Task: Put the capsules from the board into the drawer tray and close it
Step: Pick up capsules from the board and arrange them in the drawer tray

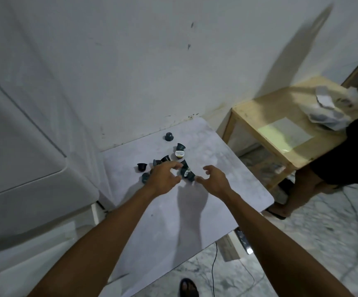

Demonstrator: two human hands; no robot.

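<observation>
A pale wooden side table [281,116] stands at the right against the white wall [152,61], with a crumpled white bag [332,108] lying on its far end. Beside it stands another person, a bare leg [298,185] and sandalled foot on the mottled floor [315,243]. A black cable [213,266] runs along the near floor.

1. The board [206,202] looks smooth and matt, pale grey with faint marbling.
2. The capsules [180,151] look like dark, slightly glossy plastic; one shows a pale foil-like lid.
3. The side table [259,113] is light bare wood, matt.
4. The wall [152,61] is matt white paint, scuffed.
5. The floor [302,243] is mottled stone-like tile.
</observation>
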